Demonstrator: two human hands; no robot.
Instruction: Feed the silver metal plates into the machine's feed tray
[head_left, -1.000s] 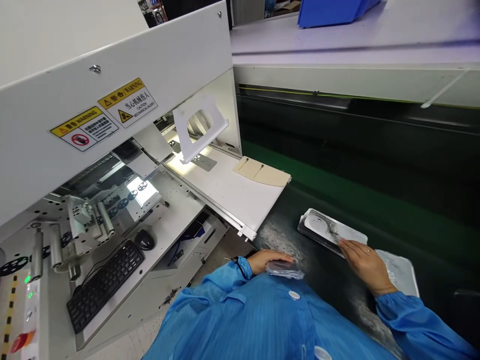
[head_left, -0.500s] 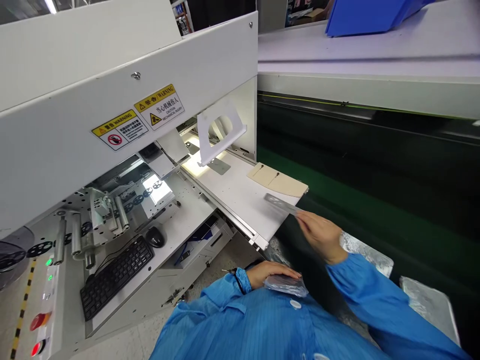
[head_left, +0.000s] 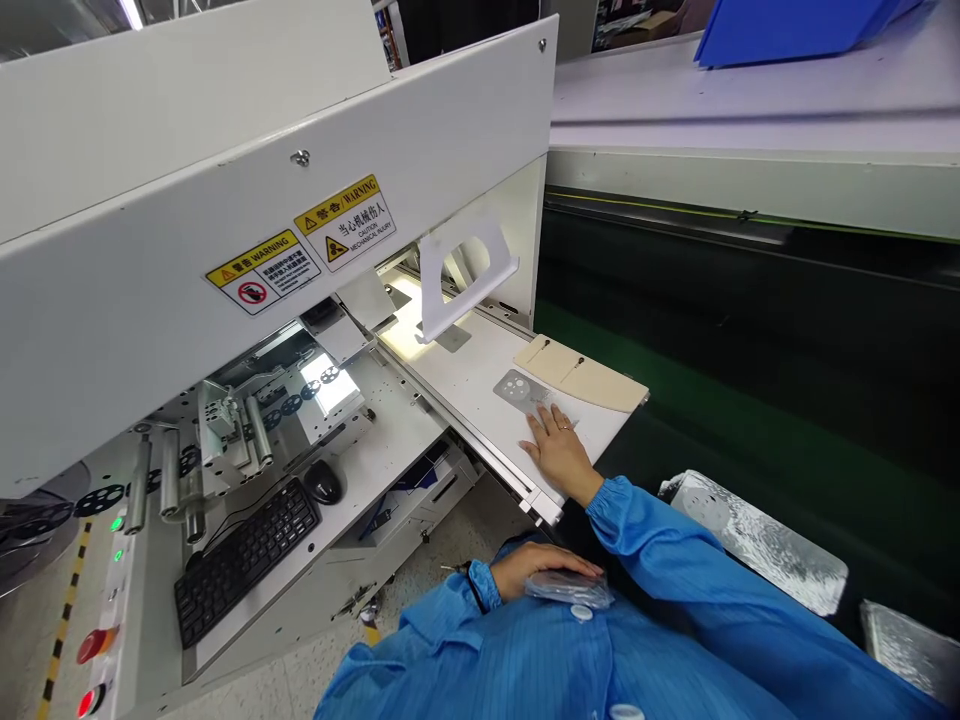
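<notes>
My right hand (head_left: 561, 455) lies over the white conveyor belt (head_left: 487, 400), fingers spread. Its fingertips touch a thin grey phone back panel (head_left: 516, 388) with a round camera cutout pattern, lying flat on the belt; the hand hides the near end. Against my blue smock, my left hand (head_left: 536, 568) is closed round a stack of thin, clear-wrapped panels (head_left: 570, 588). Farther up the belt lies another grey panel (head_left: 454, 338), close to the lit machine opening.
A cream guide plate (head_left: 585, 372) edges the belt. A white bracket (head_left: 465, 275) hangs over it. Left are the keyboard (head_left: 244, 560), mouse (head_left: 322, 482) and a film strip over rollers. Silvery wrapped packs (head_left: 757, 540) lie on the dark conveyor at right.
My right hand has moved left and down onto the white belt. The panel it held in the air now lies flat there, and its fingers have spread. The left hand keeps its stack.
</notes>
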